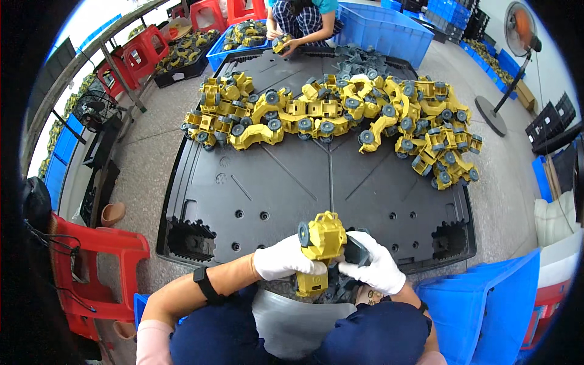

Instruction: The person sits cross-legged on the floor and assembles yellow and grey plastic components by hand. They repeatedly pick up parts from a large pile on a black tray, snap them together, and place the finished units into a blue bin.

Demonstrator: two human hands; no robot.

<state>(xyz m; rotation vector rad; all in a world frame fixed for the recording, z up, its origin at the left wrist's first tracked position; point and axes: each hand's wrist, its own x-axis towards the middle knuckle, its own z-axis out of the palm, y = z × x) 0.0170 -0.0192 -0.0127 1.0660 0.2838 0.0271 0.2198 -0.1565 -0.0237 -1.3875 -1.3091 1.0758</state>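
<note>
My left hand, in a white glove, is closed around a yellow toy truck with dark grey wheels, held above my lap near the table's front edge. My right hand, also gloved, grips a dark grey plastic part at the truck's right side. Whether the part touches the truck or is fitted into it is hidden by my fingers. Below the hands, a yellow piece and more dark grey parts show; how they join the truck I cannot tell.
Many yellow toy trucks lie piled across the far half of the black table. Grey parts are heaped behind them. A co-worker handles a truck opposite. Blue bins, a red stool and a fan stand around.
</note>
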